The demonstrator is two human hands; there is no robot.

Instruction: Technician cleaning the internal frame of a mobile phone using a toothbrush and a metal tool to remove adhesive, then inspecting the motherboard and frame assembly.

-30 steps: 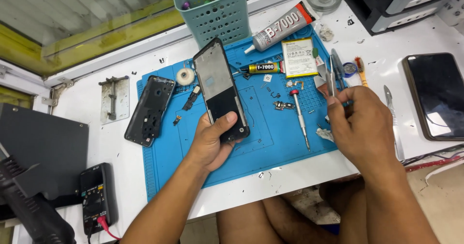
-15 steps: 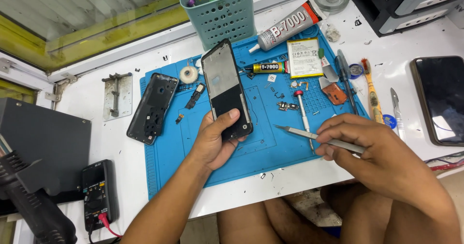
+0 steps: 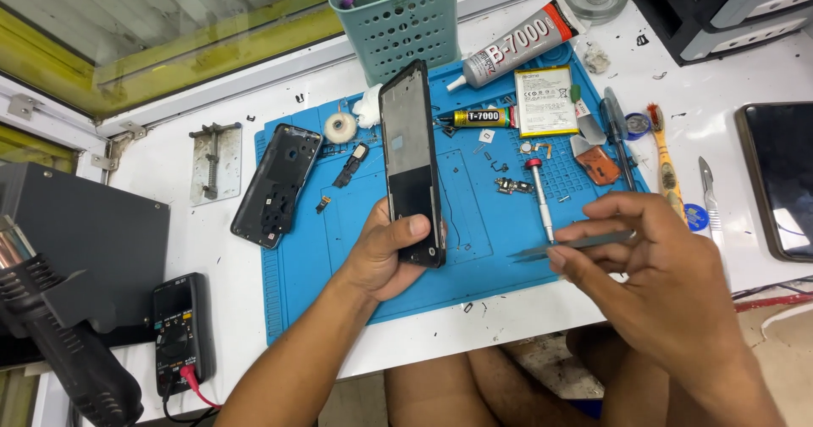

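Observation:
My left hand (image 3: 383,252) grips the lower end of a black phone frame (image 3: 412,160), tilted up over the blue work mat (image 3: 474,258). My right hand (image 3: 652,275) pinches metal tweezers (image 3: 566,245), tips pointing left toward the phone, a short gap away. A red-capped screwdriver (image 3: 539,197) lies on the mat just above the tweezers. A black phone back cover (image 3: 277,184) rests at the mat's left edge.
A teal basket (image 3: 396,21) stands at the back. Two glue tubes (image 3: 517,46), a white battery (image 3: 544,99), small parts and hand tools (image 3: 665,160) lie at the mat's right. A dark phone (image 3: 779,177) lies far right. A multimeter (image 3: 179,330) and hot-air handle (image 3: 59,342) sit at left.
My right hand picked up the tweezers from the tools at the right and brought them down and left toward the phone. The left hand tilted the phone more upright.

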